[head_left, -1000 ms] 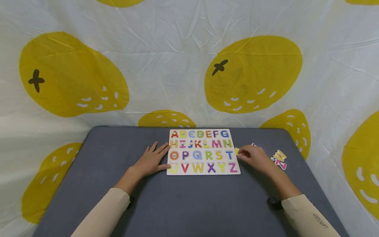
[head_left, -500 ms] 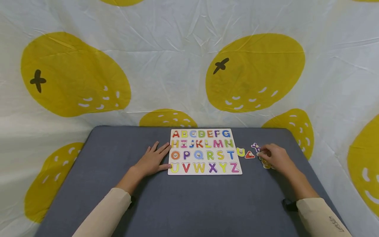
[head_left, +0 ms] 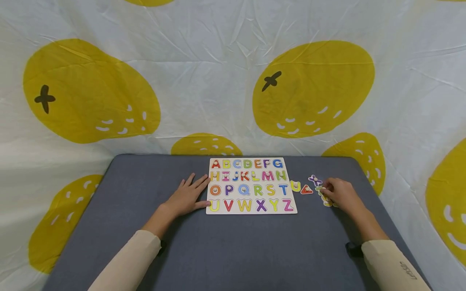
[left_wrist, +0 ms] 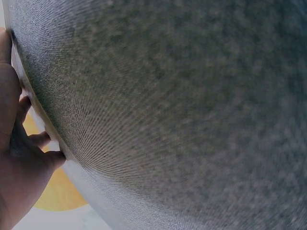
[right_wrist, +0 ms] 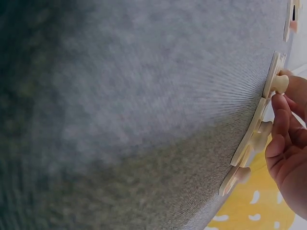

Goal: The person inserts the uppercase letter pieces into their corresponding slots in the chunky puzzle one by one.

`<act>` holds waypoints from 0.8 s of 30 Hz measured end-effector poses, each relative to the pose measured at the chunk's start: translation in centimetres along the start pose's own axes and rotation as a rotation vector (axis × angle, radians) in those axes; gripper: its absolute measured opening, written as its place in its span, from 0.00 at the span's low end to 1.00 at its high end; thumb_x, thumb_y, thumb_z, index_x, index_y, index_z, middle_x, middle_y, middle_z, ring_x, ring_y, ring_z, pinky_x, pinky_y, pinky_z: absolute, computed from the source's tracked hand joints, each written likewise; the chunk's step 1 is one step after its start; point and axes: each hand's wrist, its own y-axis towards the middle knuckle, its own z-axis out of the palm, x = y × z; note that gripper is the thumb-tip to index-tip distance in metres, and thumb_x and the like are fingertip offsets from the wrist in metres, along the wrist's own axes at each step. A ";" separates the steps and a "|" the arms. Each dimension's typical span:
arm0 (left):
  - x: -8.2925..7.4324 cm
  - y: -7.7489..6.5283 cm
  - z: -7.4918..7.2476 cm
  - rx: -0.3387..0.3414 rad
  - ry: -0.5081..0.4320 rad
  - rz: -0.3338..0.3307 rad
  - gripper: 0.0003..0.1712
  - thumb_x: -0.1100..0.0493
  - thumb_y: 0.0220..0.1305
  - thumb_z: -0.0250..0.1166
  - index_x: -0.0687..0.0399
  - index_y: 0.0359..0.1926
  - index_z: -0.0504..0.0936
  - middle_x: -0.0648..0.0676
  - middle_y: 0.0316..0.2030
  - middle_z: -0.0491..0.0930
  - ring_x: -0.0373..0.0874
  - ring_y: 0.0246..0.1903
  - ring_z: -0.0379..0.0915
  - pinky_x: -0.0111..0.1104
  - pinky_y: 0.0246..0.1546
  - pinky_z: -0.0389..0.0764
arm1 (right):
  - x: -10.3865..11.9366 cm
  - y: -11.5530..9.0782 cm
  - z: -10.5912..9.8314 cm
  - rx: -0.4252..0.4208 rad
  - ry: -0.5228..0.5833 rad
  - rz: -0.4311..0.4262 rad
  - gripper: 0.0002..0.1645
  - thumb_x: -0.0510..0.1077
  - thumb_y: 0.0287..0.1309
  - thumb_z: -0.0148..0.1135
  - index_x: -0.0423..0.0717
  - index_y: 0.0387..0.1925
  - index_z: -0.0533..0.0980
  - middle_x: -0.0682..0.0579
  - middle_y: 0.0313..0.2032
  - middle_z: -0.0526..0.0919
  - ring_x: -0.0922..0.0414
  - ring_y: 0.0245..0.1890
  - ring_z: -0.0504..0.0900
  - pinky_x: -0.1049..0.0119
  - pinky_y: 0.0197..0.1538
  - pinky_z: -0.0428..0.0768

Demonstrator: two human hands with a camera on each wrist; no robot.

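An alphabet puzzle board [head_left: 236, 196] lies on the table. My left hand [head_left: 185, 199] is spread flat beside it, fingertips and thumb at the left edge; the left wrist view shows these fingers [left_wrist: 53, 158] along the rim. Right of the board, my right hand [head_left: 340, 193] pinches the wooden knob [right_wrist: 280, 84] of a greenish letter puzzle piece [head_left: 318, 189], mostly hidden by the fingers. Next to it lie a purple X piece [head_left: 314, 180], a red V-shaped piece [head_left: 306, 190] and a yellow U piece [head_left: 296, 186]. Yellow pieces [head_left: 326, 201] peek out under the hand.
Many upper letters on the board carry knobs, while most lower ones show flat print. The grey table [head_left: 247, 250] reaches back to a white curtain [head_left: 207, 89] with yellow fruit prints.
My right hand has moved right from the yellow U piece by the board to the loose pieces, and its fingers have come to a knob there. My left hand has stayed put.
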 end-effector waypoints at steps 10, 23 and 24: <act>0.0 -0.1 -0.1 0.002 0.006 0.004 0.52 0.30 0.69 0.61 0.48 0.83 0.53 0.54 0.81 0.54 0.70 0.79 0.43 0.70 0.71 0.54 | 2.0 0.0 -0.4 -0.107 -0.018 -0.045 0.10 0.43 0.62 0.73 0.38 0.37 0.83 0.48 0.30 0.83 0.54 0.30 0.78 0.54 0.38 0.77; 0.0 0.0 -0.1 -0.009 0.006 0.011 0.52 0.30 0.68 0.62 0.48 0.83 0.54 0.54 0.81 0.54 0.71 0.79 0.45 0.71 0.70 0.55 | 7.2 1.6 1.4 -0.175 0.077 -0.143 0.08 0.39 0.59 0.75 0.40 0.38 0.86 0.50 0.31 0.84 0.57 0.31 0.78 0.65 0.35 0.77; 0.0 0.0 0.0 -0.009 0.006 0.010 0.52 0.30 0.68 0.62 0.48 0.83 0.54 0.54 0.81 0.54 0.71 0.79 0.45 0.71 0.70 0.55 | 7.6 1.7 1.5 -0.168 0.087 -0.139 0.08 0.40 0.59 0.75 0.41 0.39 0.86 0.50 0.32 0.84 0.57 0.31 0.78 0.65 0.35 0.78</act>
